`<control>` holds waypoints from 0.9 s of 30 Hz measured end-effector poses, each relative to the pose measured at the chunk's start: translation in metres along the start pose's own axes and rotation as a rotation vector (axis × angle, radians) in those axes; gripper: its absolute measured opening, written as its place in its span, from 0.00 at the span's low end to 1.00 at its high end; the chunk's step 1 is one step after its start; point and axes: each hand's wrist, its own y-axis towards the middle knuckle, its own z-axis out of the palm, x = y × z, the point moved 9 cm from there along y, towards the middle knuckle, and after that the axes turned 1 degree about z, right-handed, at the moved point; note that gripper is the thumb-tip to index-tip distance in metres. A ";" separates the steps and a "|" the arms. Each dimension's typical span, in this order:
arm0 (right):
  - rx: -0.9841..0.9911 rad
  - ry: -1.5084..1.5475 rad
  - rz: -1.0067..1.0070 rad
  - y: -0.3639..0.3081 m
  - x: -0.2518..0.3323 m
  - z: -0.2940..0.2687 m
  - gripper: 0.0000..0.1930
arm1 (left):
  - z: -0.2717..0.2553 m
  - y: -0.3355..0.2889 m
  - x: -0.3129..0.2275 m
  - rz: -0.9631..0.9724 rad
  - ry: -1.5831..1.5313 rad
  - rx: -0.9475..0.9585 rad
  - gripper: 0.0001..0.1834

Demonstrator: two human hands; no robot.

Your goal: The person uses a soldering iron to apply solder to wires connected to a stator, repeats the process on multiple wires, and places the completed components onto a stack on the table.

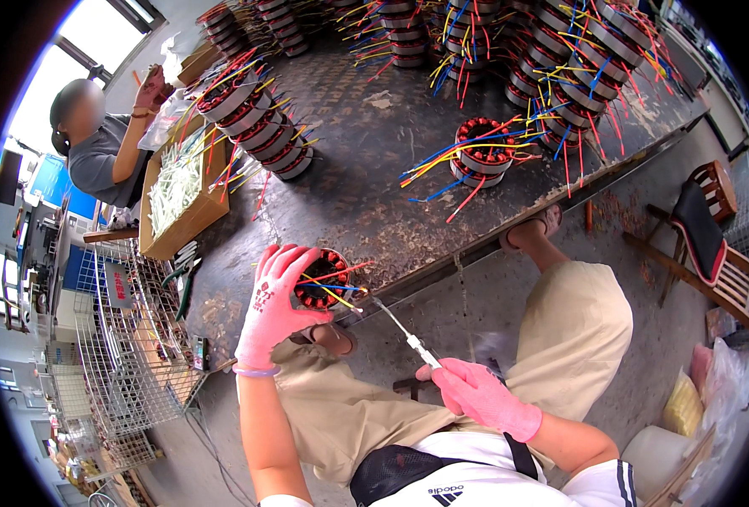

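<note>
My left hand [273,300], in a pink glove, curves around the left side of a motor stator [343,272] at the near edge of the table. Its fingers lie along the far side and the thumb along the near side. Red copper windings ring the stator, and red, yellow and blue wires stick out to the right. In my pink-gloved right hand [484,395] is a slim tool [416,344] with a white handle and thin metal shaft. The shaft points up-left, its tip close to the wire ends; whether they touch is unclear. A small orange spot shows there.
Another stator [482,152] and a leaning stack of stators [260,131] stand on the dark worn table [366,186]. Taller stacks line the back. At left are a carton [214,182] of white tubes, pliers [187,283], a wire rack [121,355] and a co-worker [104,152].
</note>
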 end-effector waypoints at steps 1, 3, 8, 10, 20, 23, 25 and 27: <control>-0.001 0.002 -0.005 0.000 0.001 0.000 0.18 | 0.001 0.000 0.001 0.004 0.002 0.001 0.51; -0.003 0.002 -0.002 -0.001 0.002 0.000 0.18 | 0.001 -0.001 0.002 0.000 0.004 0.000 0.51; -0.009 -0.040 -0.004 -0.002 0.003 -0.001 0.18 | 0.000 -0.001 0.003 0.007 0.006 0.002 0.51; -0.007 0.002 -0.014 0.001 -0.004 -0.001 0.18 | 0.001 0.000 0.001 0.010 0.000 -0.003 0.50; -0.002 -0.008 -0.006 -0.002 0.001 -0.001 0.19 | -0.002 0.000 -0.002 0.013 -0.002 -0.015 0.50; -0.007 0.003 0.008 -0.002 0.000 -0.001 0.18 | -0.002 0.001 -0.003 0.016 0.009 -0.022 0.50; -0.014 -0.024 -0.014 -0.002 0.003 -0.001 0.19 | -0.004 0.001 -0.006 0.008 0.019 -0.034 0.50; -0.016 -0.024 -0.044 -0.001 0.005 -0.001 0.19 | -0.004 0.000 -0.006 0.007 0.023 -0.036 0.50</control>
